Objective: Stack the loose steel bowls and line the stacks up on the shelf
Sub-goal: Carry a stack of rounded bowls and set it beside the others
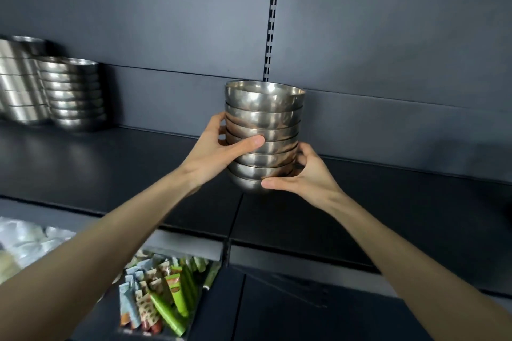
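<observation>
Both hands grasp one stack of bowls.
Left hand (219, 147) and right hand (302, 174) clasp the stack (263, 130) over the shelf (110, 169); more stacks (69, 91) stand far left.

Head view. Behind the held bowl stack (263, 133), the fingers of the left hand (216, 152) and of the right hand (304, 174) are largely hidden; the thumbs lie across its near side. Whether the lowest bowl touches the shelf (110, 169) cannot be told. At 9 o'clock, a tall steel stack (19, 86) is blurred and cut off by the left edge; its pieces cannot be counted. At 8 o'clock, pale wrapped goods (25, 241) are too blurred to identify. At 7 o'clock, the print on the packets (158, 296) is unreadable. Both forearms run out of frame.
</observation>
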### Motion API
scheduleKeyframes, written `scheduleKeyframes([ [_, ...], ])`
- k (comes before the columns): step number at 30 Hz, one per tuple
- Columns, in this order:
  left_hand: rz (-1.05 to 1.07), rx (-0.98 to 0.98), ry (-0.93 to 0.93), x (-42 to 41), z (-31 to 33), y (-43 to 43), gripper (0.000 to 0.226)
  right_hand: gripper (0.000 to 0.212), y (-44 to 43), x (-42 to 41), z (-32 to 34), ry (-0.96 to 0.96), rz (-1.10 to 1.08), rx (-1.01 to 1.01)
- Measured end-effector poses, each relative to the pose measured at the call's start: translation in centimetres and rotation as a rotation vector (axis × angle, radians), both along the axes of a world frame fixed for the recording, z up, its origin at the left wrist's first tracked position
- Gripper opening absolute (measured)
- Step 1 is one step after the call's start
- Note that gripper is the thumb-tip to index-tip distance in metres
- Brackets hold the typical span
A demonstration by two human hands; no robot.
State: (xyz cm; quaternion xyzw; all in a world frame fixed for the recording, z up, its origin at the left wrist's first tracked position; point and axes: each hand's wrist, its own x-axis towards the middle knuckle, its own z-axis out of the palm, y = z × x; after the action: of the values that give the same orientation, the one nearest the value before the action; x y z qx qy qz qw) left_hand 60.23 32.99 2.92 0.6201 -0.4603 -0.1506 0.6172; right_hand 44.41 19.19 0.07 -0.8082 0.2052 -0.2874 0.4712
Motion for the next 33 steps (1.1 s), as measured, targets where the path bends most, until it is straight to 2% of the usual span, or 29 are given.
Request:
scheduleKeyframes([
  [4,0.051,-0.005,0.025,1.6,0.1,4.9,0.081,0.097,4.6,2.0,0.2,0.002,0.026,-0.003],
  [8,0.069,-0.018,0.023,4.4,0.4,9.8,0.084,0.098,9.1,5.4,0.5,-0.015,0.052,-0.008],
  [18,0.053,0.03,-0.042,17.0,0.4,19.3,0.089,0.097,18.9,18.0,-1.0,-0.062,0.027,0.023],
  [28,0.052,0.042,-0.062,28.9,-0.5,18.3,0.072,0.096,18.2,29.6,-1.7,-0.032,-0.002,0.008],
  [33,0.026,0.041,-0.053,33.5,-0.8,15.7,0.078,0.093,15.6,34.0,-2.0,-0.013,-0.022,0.0],
])
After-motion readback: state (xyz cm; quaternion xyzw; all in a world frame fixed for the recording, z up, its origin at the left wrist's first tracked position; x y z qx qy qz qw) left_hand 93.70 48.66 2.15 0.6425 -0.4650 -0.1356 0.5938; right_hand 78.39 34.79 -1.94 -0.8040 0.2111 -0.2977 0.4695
